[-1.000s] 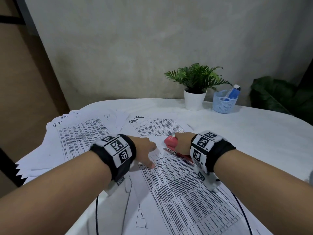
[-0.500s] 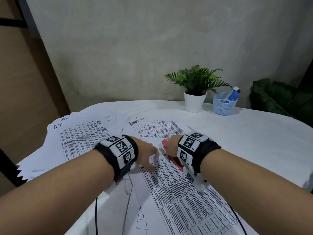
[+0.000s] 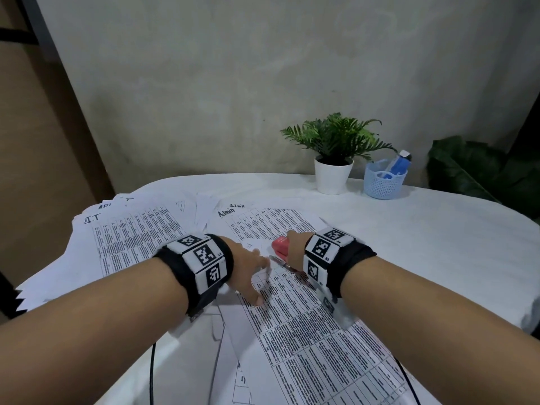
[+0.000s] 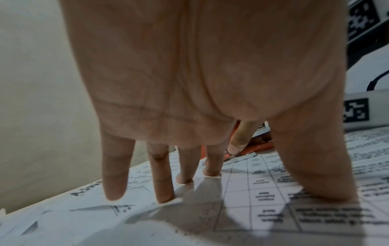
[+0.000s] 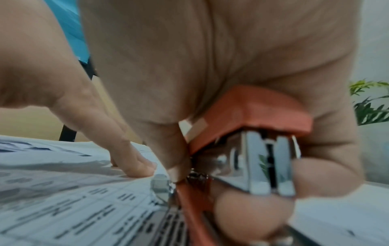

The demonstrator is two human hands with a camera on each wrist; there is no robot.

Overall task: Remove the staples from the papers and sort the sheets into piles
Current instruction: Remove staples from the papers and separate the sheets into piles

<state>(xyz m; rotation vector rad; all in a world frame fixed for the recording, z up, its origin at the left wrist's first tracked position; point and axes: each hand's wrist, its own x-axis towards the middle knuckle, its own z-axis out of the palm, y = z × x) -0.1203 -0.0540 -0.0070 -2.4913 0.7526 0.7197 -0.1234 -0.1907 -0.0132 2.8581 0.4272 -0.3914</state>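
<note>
- The left hand (image 3: 248, 267) is spread with straight fingers, its fingertips (image 4: 164, 198) and thumb pressed down on the printed white paper sheet with a black-lined table (image 3: 306, 331) lying on the white-covered desk (image 3: 438, 244).
- The right hand (image 3: 295, 247) is curled tight around a red plastic stapler with a shiny metal underside (image 5: 248, 133), thumb on one side and fingers wrapped beneath it.
- The stapler's metal tip (image 3: 276, 259) meets the upper corner of that sheet, just beside the left fingertips and touching the paper between the two hands.
- The sheet runs from between the hands back toward the person, under the right wrist; whether a staple sits at the corner is too blurred to tell.
- Beyond the right hand lies a pile of printed sheets marked "Admin" (image 3: 263, 223); beyond and outward of the left hand, a spread pile marked "IT" (image 3: 125, 232).
- Well beyond the right hand stand a small green fern in a white pot (image 3: 333, 176) and a pale blue perforated plastic basket (image 3: 384, 182).
</note>
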